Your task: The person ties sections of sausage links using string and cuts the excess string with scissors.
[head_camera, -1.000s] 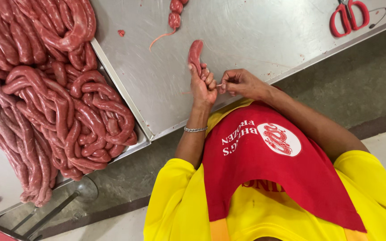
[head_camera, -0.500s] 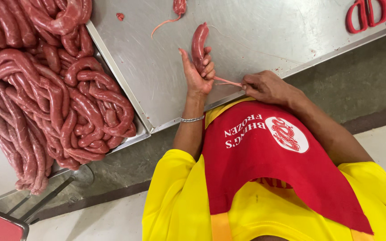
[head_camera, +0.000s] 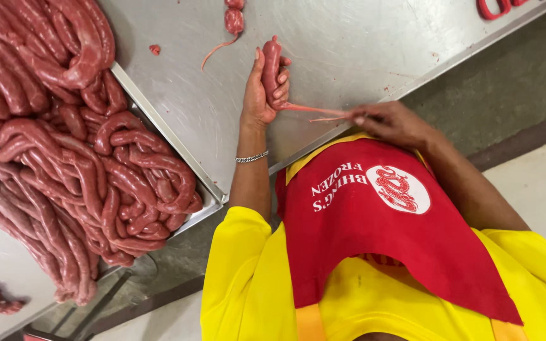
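Gripped a short, plump sausage link [head_camera: 270,63] upright in the left hand [head_camera: 261,88], fingers curled and pressed together round its glossy pinkish-red skin, thumb along the other side, above the brushed steel table [head_camera: 361,44] near its front edge. Pinched the casing tail [head_camera: 311,110] between the thumb and fingertips of the right hand [head_camera: 390,123], the remaining fingers folded in; stretched that thin, pale, translucent strand taut and nearly level from the bottom of the link to the right hand, just over the table's edge. Wore a fine silver chain bracelet [head_camera: 252,157] on the left wrist, a smooth red apron [head_camera: 380,221] with a round white emblem, and a bright yellow shirt [head_camera: 241,284] beneath. Lay further back on the scuffed, dull metal: a second stubby sausage piece [head_camera: 233,19] trailing a curled thread of casing, and a small scrap of meat [head_camera: 154,48] well apart to its left. Filled the shallow metal tray [head_camera: 159,126] on the left with heaped sausage coils [head_camera: 64,145], thick, moist, marbled red ropes looped over one another and spilling past the near rim. Showed only the red loop handles of scissors [head_camera: 497,7] at the top right edge
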